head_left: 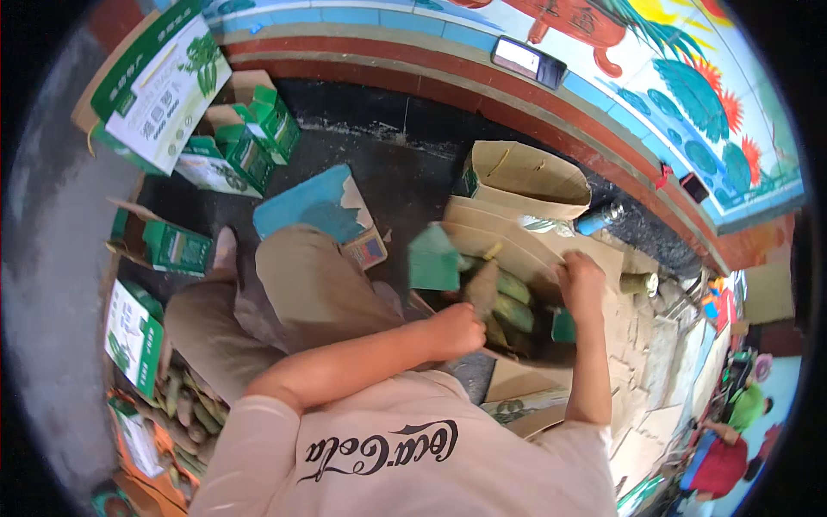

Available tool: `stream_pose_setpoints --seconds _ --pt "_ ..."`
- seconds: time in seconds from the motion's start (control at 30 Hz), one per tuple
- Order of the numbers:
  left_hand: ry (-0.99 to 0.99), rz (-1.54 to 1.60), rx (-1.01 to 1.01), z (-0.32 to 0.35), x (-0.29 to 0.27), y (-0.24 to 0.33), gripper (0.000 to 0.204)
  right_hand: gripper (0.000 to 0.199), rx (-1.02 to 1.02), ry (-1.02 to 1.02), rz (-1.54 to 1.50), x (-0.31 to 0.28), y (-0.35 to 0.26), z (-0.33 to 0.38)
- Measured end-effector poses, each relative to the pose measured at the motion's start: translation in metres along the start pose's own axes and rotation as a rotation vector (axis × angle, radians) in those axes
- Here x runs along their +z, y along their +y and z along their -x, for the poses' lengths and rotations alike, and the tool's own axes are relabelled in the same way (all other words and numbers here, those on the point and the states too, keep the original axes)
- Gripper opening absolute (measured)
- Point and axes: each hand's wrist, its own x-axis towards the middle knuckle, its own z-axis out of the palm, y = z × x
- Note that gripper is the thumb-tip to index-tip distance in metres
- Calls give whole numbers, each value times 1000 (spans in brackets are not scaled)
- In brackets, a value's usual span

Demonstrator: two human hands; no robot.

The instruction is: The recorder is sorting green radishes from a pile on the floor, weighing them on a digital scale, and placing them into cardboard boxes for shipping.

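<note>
1. The left hand [455, 330] is curling into a loose fist at the near edge of an open cardboard carton [517, 258]; its knuckles are facing up, and whether it is gripping anything inside cannot be told.
2. The right hand [582, 284] is closing its fingers around the far right rim of the same carton, holding the cardboard wall.
3. The carton is sitting directly in front of the person, between both forearms, with its green flap [433, 258] standing up on the left side.
4. Inside it, green corn cobs [510, 302] in their husks are lying packed side by side, just between the two hands.
5. Behind the carton, a second empty brown box [525, 177] is standing open against the dark floor.
6. A blue bottle [599, 219] is lying just right of that box, and a round tin [637, 283] is resting near the right hand.
7. The person's bent knee in tan trousers [301, 284] is filling the space left of the carton.
8. Further left, several green-and-white printed boxes [241, 146] are lying scattered and folded open.
9. At the lower left, a heap of more corn cobs [185, 405] is lying beside another such box.
10. A phone [528, 60] is resting on the painted ledge [413, 39] at the top.
</note>
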Motion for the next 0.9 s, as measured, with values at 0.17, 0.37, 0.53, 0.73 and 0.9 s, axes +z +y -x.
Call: stream_pose_setpoints --seconds 0.17,0.37,0.53,0.73,0.9 --pt "159 143 2 -27 -5 7 8 12 105 -108 121 -8 79 59" --pt "414 103 -329 43 -76 -43 17 21 597 -464 245 48 197 158" --pt "638 -11 -773 135 -148 -46 16 22 366 -302 369 55 201 73" --pt "1022 -345 -1120 231 -174 -10 14 41 64 -141 -35 122 64 -81" --pt "1165 -516 -1433 310 -151 45 9 47 153 -356 243 192 17 -120"
